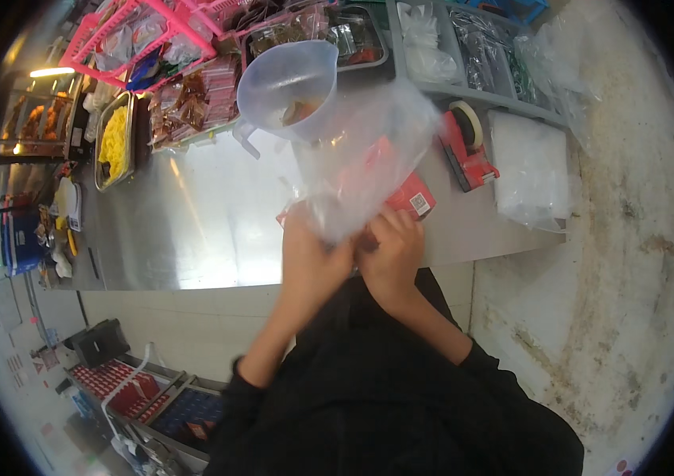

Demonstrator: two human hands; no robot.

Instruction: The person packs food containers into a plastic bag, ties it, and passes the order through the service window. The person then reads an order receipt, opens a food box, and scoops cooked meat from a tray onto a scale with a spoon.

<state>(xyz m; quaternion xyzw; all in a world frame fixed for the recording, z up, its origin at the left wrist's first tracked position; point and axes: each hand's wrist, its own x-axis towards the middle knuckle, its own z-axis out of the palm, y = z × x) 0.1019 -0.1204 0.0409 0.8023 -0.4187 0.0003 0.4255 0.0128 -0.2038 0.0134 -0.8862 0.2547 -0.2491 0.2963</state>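
A clear plastic bag, blurred by motion, spreads upward from between my two hands. My left hand grips its near edge on one side. On the other side, my right hand has its fingers curled on the same edge, close to the left. Behind the bag lies a red carton bearing a printed code, partly seen through the plastic. The bag also overlaps the base of a translucent plastic measuring jug, which has some food scraps inside.
A red tape dispenser and a stack of clear bags lie to the right. Behind stand a grey divided organizer, a pink basket and piled sachets. A metal tray of shredded yellow food sits left on the steel counter.
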